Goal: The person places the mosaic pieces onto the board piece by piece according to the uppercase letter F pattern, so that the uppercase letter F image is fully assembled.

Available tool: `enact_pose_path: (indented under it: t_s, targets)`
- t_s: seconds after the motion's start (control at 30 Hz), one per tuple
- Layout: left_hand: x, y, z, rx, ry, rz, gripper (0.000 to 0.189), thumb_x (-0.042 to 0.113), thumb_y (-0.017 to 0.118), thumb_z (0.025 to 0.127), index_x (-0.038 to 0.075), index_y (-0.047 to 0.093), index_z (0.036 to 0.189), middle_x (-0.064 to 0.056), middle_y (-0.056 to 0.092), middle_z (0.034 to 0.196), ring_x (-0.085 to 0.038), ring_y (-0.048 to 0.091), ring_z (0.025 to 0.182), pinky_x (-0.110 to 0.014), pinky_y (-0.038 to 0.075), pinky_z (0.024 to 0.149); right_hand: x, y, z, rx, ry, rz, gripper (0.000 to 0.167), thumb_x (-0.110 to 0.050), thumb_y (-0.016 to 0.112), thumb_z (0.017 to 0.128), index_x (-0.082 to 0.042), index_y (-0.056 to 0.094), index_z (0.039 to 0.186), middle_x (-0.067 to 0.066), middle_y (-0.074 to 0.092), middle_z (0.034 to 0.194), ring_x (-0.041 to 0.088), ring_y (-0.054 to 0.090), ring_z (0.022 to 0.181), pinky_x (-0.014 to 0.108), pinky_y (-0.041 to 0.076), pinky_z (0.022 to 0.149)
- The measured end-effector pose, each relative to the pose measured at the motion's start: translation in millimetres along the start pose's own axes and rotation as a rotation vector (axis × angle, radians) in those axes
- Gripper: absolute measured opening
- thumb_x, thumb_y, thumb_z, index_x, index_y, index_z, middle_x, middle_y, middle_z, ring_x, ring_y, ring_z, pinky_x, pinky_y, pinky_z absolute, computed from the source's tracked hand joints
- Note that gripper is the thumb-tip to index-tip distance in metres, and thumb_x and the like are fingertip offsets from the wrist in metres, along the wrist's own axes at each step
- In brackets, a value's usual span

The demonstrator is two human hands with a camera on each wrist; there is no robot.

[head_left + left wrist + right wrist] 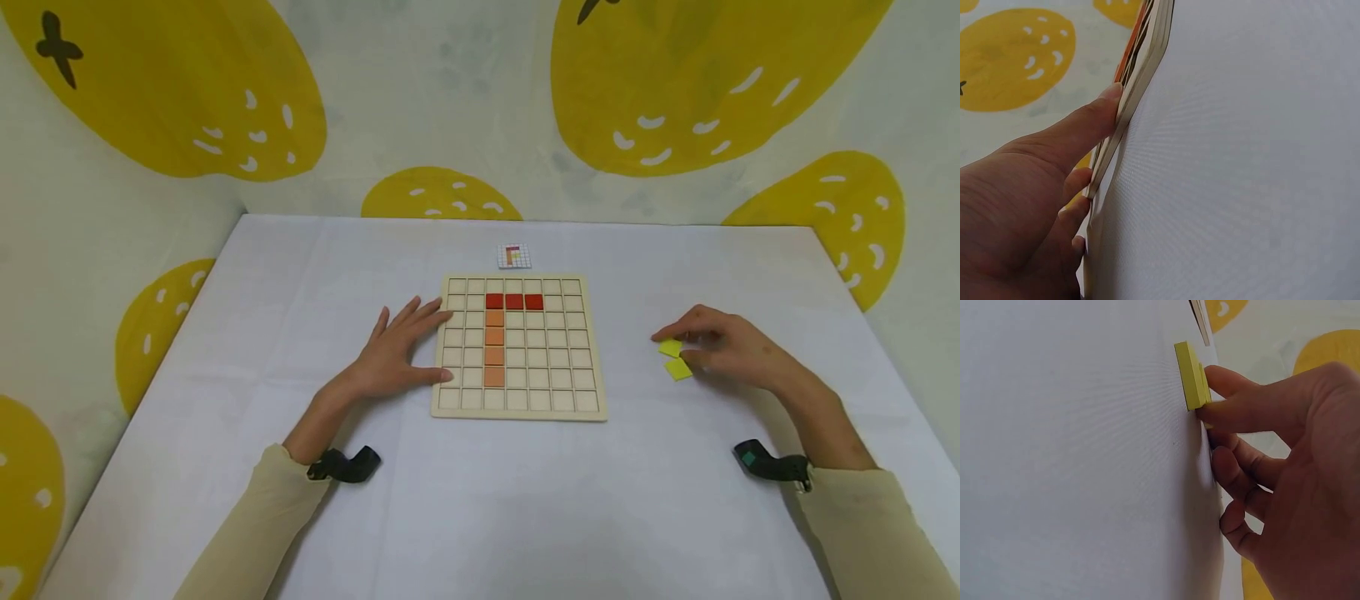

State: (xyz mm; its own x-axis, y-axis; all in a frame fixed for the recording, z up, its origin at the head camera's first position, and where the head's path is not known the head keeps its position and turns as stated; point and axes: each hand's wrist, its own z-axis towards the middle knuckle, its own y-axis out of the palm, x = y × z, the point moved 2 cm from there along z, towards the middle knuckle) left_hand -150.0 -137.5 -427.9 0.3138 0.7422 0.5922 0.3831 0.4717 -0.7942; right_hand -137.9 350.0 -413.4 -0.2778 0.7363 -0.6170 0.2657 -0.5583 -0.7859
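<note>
A light wooden grid board (555,402) lies mid-table. Three red tiles (513,301) form a row near its top, and several orange tiles (494,337) run down in a column below the leftmost one. My left hand (393,354) rests on the board's left edge with fingers spread, the thumb (1107,103) on the rim. Right of the board, my right hand (727,346) pinches a yellow tile (670,348) between thumb and index finger, low over the table. A second yellow tile (678,369) lies right beside it, close to the thumb; in the right wrist view the fingers partly hide the farther tile.
Behind the board lies a small card (513,256) printed with a coloured grid pattern. The table (525,508) has a white cloth and meets a wall (450,100) with yellow fruit prints at the back. A dark wrist camera (768,462) sits on the right wrist.
</note>
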Motion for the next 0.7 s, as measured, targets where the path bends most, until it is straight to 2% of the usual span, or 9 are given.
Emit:
enact_pose_path:
  t_s: [0.37, 0.7]
  targets:
    - [-2.1, 0.6, 0.6, 0.004, 0.001, 0.010, 0.091, 0.049, 0.081, 0.087, 0.028, 0.036, 0.163, 0.002, 0.023, 0.176, -0.028, 0.005, 0.166, -0.062, -0.009, 0.130, -5.2, 4.3, 4.9, 0.029, -0.003, -0.042, 0.034, -0.008, 0.085, 0.085, -0.013, 0.075, 0.118, 0.005, 0.072, 0.113, -0.002, 0.053, 0.094, 0.002, 0.039, 0.086]
    - [-1.2, 0.7, 0.6, 0.001, 0.002, 0.008, 0.091, 0.048, 0.082, 0.087, 0.027, 0.037, 0.163, 0.001, 0.022, 0.176, -0.029, 0.005, 0.166, -0.063, -0.010, 0.130, -14.5, 10.5, 9.4, 0.052, -0.001, -0.063, 0.030, -0.013, 0.084, 0.088, -0.010, 0.076, 0.118, 0.005, 0.070, 0.107, 0.003, 0.056, 0.091, 0.005, 0.043, 0.082]
